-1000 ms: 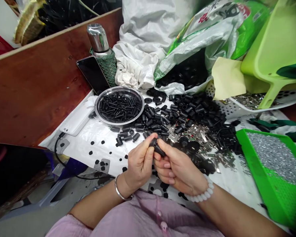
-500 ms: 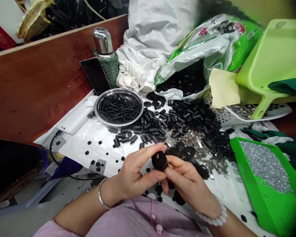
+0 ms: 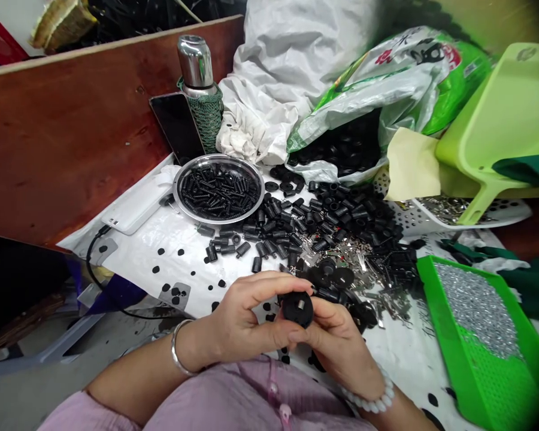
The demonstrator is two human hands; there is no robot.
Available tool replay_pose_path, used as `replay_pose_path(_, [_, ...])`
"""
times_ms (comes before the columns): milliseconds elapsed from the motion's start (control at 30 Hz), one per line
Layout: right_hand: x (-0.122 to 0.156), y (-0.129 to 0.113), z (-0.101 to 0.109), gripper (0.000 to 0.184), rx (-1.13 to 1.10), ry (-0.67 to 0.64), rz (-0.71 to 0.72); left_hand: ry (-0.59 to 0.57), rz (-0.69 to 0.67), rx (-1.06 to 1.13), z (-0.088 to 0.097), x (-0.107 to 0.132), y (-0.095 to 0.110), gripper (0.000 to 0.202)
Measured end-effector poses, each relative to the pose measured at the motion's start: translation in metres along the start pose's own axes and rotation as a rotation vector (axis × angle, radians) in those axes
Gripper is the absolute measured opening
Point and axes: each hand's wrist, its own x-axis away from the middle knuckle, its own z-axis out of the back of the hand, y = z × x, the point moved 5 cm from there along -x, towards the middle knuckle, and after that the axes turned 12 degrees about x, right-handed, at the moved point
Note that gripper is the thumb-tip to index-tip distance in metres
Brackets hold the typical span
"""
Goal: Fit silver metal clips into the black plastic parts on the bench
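Note:
A round black plastic part with a small metal piece in its face is held up in front of my body. My left hand pinches it at the rim, forefinger over the top and thumb below. From the other side my right hand grips the same part, its fingers partly hidden behind it. Just beyond lie loose black cylinders, flat metal strips and black discs in a heap on the white sheet.
A steel bowl holds black ribbed pieces. At the right is a green tray with small silvery bits. Behind stand a phone, a thermos, an open plastic bag and a lime-green scoop. A white box lies at left.
The black part has turned so its face with the metal piece points more towards me. Both hands still hold it, and the view has shifted slightly.

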Motion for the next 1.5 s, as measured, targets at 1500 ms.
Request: replay_pose_path(1500, [0.003, -0.013, 0.004, 0.024, 0.095, 0.031, -0.01, 0.039, -0.041, 0.082, -0.006, -0.003, -0.003, 0.055])
